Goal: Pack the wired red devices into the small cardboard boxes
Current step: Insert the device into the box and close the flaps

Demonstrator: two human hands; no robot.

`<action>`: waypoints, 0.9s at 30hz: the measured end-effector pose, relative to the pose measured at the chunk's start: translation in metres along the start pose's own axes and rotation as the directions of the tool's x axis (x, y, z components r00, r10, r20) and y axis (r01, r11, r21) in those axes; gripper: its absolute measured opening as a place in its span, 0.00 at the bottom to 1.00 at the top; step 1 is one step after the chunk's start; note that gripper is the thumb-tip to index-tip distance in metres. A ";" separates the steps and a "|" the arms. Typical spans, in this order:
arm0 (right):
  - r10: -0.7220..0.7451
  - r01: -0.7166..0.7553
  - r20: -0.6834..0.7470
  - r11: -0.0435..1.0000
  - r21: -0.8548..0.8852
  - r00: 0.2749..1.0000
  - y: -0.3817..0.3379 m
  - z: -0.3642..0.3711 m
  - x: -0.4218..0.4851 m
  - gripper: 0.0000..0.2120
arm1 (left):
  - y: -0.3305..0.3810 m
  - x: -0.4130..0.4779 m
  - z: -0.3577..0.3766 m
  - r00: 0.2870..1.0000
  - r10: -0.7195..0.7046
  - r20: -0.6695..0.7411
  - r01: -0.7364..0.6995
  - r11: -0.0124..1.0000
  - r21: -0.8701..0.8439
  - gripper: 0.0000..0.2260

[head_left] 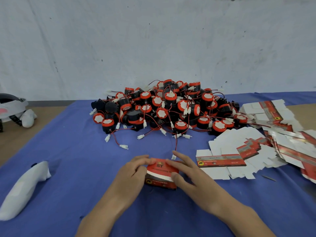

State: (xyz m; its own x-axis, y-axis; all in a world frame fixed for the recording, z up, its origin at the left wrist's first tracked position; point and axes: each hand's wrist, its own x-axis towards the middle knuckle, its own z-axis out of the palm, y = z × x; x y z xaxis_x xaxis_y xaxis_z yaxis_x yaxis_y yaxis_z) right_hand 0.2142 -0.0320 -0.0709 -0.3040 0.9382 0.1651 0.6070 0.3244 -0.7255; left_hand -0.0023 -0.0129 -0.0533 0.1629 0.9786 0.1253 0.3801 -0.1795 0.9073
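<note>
Head view: both hands working a small red box shut, or into shape

The left hand (135, 170) has its fingers curled over the far top edge of the small cardboard box (161, 176), gripping it. The right hand (186, 170) lies across the other end with fingers spread and fairly straight on top and the thumb pressed against the near face. That two-sided hold looks meant to keep the thin card square while a flap is folded or tucked. Which flap cannot be made out, nor whether a device is already inside.

The box rests on the blue cloth (68, 151), close to the person, where both hands reach it easily. Just beside the right fingertips lies a white connector (173, 157). Its red wire runs back towards the pile of wired red devices (171, 108), which is heaped against the wall beyond the box. Many leads trail out of the pile and cross one another, so lifting one device may drag its neighbours.

To the right, within reach of the right hand, flat box blanks (239, 156) lie fanned out in loose stacks. A white cloth bag (25, 189) lies well apart on the left.
</note>
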 end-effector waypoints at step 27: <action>-0.115 0.109 -0.117 0.993 -0.052 0.986 0.002 0.002 0.001 0.17 | -0.006 -0.008 0.001 0.959 0.271 0.083 -0.280 0.949 0.147 0.15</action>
State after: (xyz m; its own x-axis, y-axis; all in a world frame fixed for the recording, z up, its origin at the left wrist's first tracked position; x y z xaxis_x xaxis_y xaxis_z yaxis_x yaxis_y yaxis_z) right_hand 0.2139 -0.0310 -0.0735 -0.2836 0.9024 0.3244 0.6075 0.4309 -0.6673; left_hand -0.0055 -0.0199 -0.0601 0.3347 0.8817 0.3324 0.4489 -0.4593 0.7665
